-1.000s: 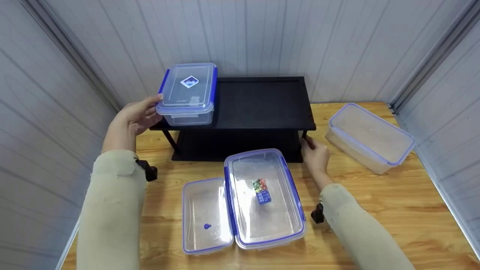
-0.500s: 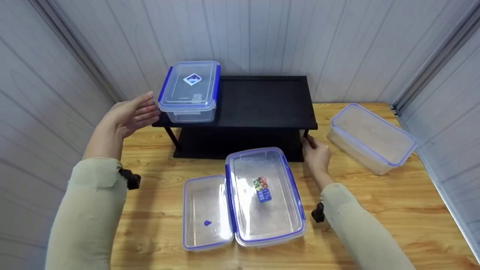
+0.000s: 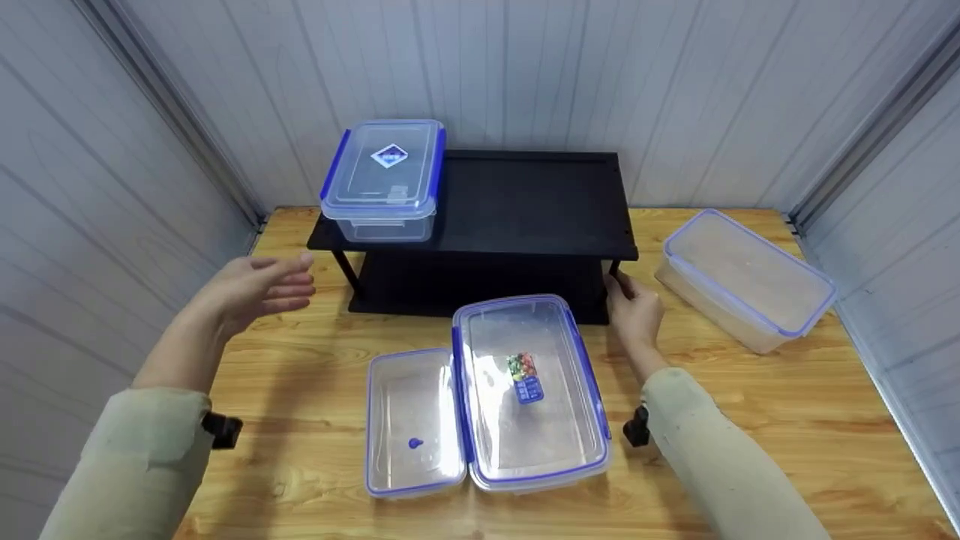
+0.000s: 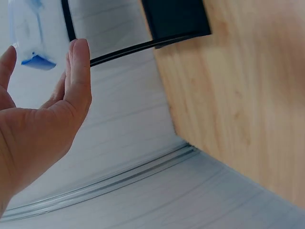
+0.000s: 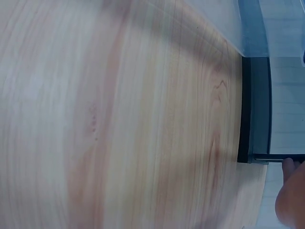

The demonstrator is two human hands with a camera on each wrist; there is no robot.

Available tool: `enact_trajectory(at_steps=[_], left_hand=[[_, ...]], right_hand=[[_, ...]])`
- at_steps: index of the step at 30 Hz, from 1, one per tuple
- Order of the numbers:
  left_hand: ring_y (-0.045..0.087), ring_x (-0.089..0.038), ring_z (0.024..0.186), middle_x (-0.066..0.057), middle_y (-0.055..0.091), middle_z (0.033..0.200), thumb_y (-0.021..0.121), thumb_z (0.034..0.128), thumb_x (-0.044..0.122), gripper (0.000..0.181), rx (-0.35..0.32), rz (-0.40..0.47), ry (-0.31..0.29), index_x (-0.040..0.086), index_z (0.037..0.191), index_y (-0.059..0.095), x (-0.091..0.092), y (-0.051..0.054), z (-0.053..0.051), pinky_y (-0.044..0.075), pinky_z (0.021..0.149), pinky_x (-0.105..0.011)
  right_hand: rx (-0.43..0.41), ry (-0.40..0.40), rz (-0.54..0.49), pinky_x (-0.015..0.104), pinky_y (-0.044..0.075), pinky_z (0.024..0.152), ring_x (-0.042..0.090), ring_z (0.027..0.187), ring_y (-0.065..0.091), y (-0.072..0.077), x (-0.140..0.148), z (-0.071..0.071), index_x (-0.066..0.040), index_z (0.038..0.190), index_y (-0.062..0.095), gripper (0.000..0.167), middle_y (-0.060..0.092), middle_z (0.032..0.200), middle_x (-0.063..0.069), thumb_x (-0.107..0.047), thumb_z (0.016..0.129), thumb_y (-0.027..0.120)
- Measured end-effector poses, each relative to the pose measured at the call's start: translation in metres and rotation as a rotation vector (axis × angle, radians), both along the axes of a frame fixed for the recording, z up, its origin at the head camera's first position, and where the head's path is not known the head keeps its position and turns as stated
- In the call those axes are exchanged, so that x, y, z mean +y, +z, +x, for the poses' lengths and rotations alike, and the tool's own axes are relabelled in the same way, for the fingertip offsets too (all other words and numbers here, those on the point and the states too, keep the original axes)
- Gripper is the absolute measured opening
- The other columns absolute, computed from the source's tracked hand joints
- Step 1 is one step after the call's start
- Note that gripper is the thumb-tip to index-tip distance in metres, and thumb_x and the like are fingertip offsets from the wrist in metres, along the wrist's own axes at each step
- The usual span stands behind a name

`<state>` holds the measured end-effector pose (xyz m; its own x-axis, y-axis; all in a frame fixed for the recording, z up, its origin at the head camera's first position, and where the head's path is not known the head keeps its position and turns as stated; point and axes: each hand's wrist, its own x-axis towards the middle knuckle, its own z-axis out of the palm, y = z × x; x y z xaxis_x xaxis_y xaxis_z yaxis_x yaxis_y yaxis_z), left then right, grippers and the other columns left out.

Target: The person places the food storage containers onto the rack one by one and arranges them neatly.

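Black shelf [image 3: 536, 206] standing on a wooden table [image 3: 795, 427], gripped at its right front corner.

From left to right we see: the left hand [image 3: 251, 292], apart from the shelf's left end, its fingers extended and holding nothing; a clear box with blue clips [image 3: 384, 176], on the shelf's top tier at the left; before the shelf, a smaller blue-rimmed box [image 3: 412, 412] and, beside it, a large lidded box [image 3: 544, 427]; the right hand [image 3: 636, 311], thumb and fingers pinching the shelf's front post [image 3: 614, 267]; and, right of the shelf, a frosted box [image 3: 750, 270].
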<state>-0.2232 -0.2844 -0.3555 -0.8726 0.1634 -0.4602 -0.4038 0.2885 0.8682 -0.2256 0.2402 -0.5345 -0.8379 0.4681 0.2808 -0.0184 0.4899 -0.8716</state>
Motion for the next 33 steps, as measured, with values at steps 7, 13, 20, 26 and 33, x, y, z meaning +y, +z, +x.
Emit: enact_trajectory(at_steps=[7,13,20,26,33], left_hand=[[0.073,-0.012,0.108,-0.02,0.059,0.139,0.066,0.1072,0.043,0.097,-0.028,0.044,-0.042,-0.012,0.165,0.01,-0.009,-0.025,0.028,0.057,0.106,-0.033],[0.073,-0.016,0.109,-0.013,0.065,0.127,0.066,0.1084,0.032,0.09,-0.086,0.137,-0.026,-0.016,0.162,0.013,-0.011,-0.049,0.047,0.058,0.105,-0.036],[0.071,-0.023,0.116,-0.022,0.063,0.137,0.067,0.108,0.03,0.081,-0.127,0.149,-0.041,-0.018,0.157,0.025,-0.007,-0.078,0.07,0.059,0.105,-0.04],[0.068,-0.032,0.125,-0.026,0.062,0.14,0.068,0.1075,0.028,0.076,-0.15,0.156,-0.11,-0.02,0.154,0.03,-0.004,-0.096,0.084,0.059,0.105,-0.043],[0.069,-0.032,0.123,-0.022,0.066,0.135,0.072,0.1047,0.026,0.07,-0.186,0.17,-0.153,-0.018,0.148,0.04,0.005,-0.11,0.094,0.058,0.106,-0.046]], right_hand=[[0.004,-0.005,0.002,0.037,0.061,0.087,0.03,0.102,0.077,0.001,0.0,-0.001,-0.008,0.114,0.084,0.018,0.081,0.108,0.012,-0.016,0.102,0.074],[-0.006,-0.01,0.001,0.039,0.061,0.088,0.031,0.103,0.077,0.002,0.001,0.0,-0.007,0.115,0.084,0.019,0.08,0.109,0.013,-0.017,0.102,0.074],[-0.018,0.002,-0.012,0.05,0.061,0.093,0.033,0.105,0.077,0.002,0.001,0.001,-0.006,0.117,0.083,0.021,0.079,0.111,0.015,-0.017,0.102,0.073],[-0.013,0.006,-0.005,0.046,0.061,0.092,0.033,0.103,0.077,0.002,0.001,0.002,-0.006,0.116,0.083,0.021,0.08,0.108,0.015,-0.018,0.101,0.075],[-0.017,0.017,0.004,0.015,0.051,0.077,0.027,0.096,0.077,0.003,0.002,0.002,-0.009,0.113,0.085,0.019,0.081,0.104,0.011,-0.019,0.102,0.073]])
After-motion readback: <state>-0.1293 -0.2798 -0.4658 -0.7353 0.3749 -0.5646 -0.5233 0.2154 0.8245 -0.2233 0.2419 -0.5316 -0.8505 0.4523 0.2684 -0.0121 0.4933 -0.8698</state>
